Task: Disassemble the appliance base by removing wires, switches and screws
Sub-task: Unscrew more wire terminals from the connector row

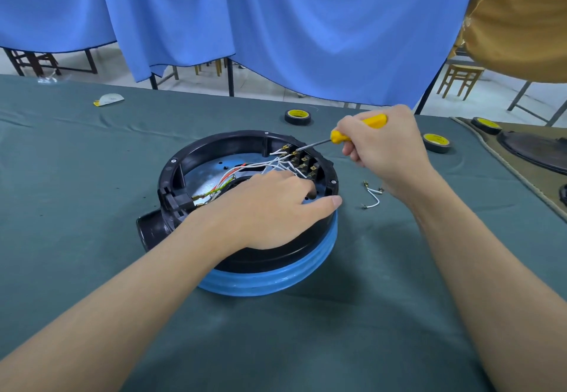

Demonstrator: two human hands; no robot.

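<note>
The round black appliance base with a blue lower ring lies upside down on the green cloth. White wires run to a row of switches at its far right wall. My left hand grips the near rim, fingers curled inside the base, thumb along the outside. My right hand holds a yellow-handled screwdriver; its tip touches the terminals at the far end of the switch row. A green-yellow wire and an orange one lie inside.
Two short white wire pieces lie on the cloth right of the base. Black-and-yellow tape rolls sit behind it, another to the right. A brown mat with dark parts lies at the right edge. Blue curtain hangs behind.
</note>
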